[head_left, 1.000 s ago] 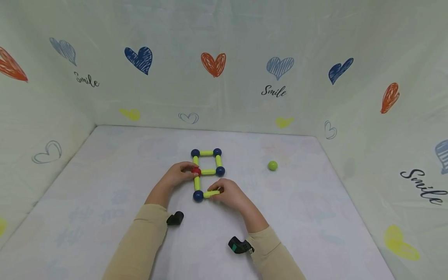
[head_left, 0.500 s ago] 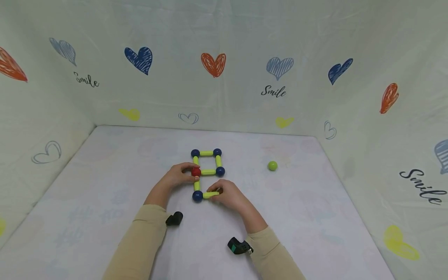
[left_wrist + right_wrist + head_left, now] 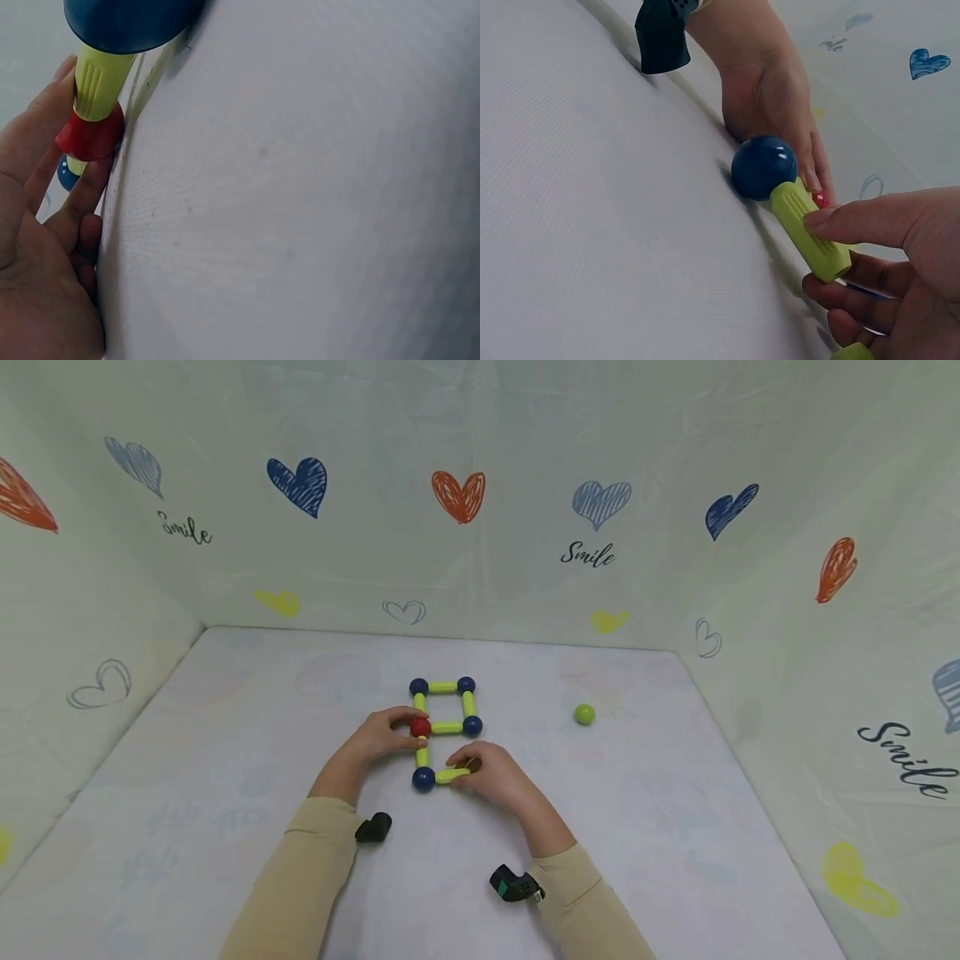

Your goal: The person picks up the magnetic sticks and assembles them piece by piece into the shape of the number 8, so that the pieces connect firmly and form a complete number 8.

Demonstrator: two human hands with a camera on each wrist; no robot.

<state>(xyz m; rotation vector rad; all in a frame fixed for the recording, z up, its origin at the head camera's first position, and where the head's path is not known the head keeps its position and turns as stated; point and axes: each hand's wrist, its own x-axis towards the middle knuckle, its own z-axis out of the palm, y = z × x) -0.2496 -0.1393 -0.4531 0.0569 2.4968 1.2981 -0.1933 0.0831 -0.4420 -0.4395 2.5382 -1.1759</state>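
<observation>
Yellow-green magnetic rods and balls form a square with a leg on the table. My left hand [image 3: 380,734] pinches the red ball [image 3: 421,727] at the square's near left corner, fingers beyond it and thumb on the near side. From it a rod [image 3: 99,84] runs to a blue ball [image 3: 423,778]. My right hand [image 3: 489,774] pinches another rod [image 3: 810,231] between thumb and fingers, its far end touching that blue ball. Below those fingers, in the right wrist view, a further yellow-green piece [image 3: 853,352] shows; whether it is held, I cannot tell.
The square's other corners are blue balls, such as the far right one [image 3: 466,686]. A loose green ball [image 3: 584,714] lies to the right on the white table [image 3: 637,827]. Behind rises a cloth wall [image 3: 525,585] printed with hearts. Black wrist cameras [image 3: 516,884] hang by both sleeves.
My left thumb has shifted slightly toward me, showing more of the red ball. My right index finger has lifted a little. The rods and balls stay almost where they were.
</observation>
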